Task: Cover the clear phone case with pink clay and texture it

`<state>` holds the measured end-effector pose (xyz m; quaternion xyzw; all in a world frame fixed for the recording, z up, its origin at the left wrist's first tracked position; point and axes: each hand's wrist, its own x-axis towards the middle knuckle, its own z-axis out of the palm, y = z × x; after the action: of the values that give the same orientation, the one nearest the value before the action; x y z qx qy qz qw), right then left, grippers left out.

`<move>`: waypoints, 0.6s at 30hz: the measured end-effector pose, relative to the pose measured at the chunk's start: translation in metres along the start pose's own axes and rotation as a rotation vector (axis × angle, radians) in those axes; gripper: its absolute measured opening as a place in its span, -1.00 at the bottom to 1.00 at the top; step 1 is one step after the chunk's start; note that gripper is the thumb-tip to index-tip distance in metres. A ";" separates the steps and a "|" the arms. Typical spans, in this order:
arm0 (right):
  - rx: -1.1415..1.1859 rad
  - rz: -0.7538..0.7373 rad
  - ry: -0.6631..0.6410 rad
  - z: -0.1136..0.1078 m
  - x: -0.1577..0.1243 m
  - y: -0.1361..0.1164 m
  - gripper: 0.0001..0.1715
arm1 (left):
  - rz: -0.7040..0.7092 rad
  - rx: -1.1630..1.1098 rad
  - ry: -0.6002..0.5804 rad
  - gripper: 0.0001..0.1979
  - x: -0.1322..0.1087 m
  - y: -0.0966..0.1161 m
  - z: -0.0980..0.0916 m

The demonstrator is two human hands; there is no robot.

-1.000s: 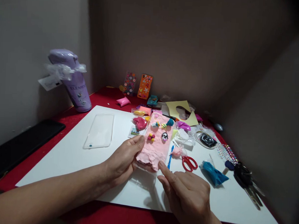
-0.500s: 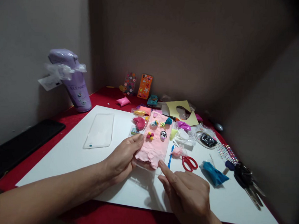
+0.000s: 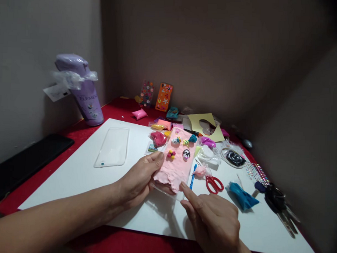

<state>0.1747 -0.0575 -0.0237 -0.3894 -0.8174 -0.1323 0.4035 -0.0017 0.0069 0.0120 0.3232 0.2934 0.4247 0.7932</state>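
Observation:
My left hand (image 3: 137,179) grips the left edge of a phone case coated in pink clay (image 3: 176,163), held tilted just above a white board (image 3: 81,171). Small clay decorations sit on the case's far half. My right hand (image 3: 213,220) is curled, its index finger stretched out and touching the case's near right corner. A second, clear phone case (image 3: 112,147) lies flat on the board to the left, apart from both hands.
A purple bottle (image 3: 82,92) stands at the back left. Red scissors (image 3: 214,183), a blue tool (image 3: 193,171), bagged clay pieces (image 3: 158,138), a blue bag (image 3: 242,196) and keys (image 3: 279,204) lie to the right. Two decorated cases (image 3: 155,94) lean on the back wall.
The pink case dipped slightly and came back. My right index finger shifted a little along the case's near corner. Little else moved.

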 end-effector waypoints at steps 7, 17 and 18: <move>-0.003 0.011 -0.033 0.000 0.002 0.001 -0.59 | 0.005 0.013 0.006 -0.81 0.000 0.000 -0.001; -0.011 0.011 -0.064 0.000 0.001 0.003 -0.58 | -0.010 0.017 -0.072 -0.77 -0.001 0.002 0.000; -0.008 0.011 -0.064 0.001 0.002 0.003 -0.58 | -0.004 0.013 -0.070 -0.78 -0.001 0.002 0.000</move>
<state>0.1761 -0.0543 -0.0231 -0.3996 -0.8272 -0.1209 0.3760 -0.0031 0.0067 0.0132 0.3425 0.2688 0.4096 0.8017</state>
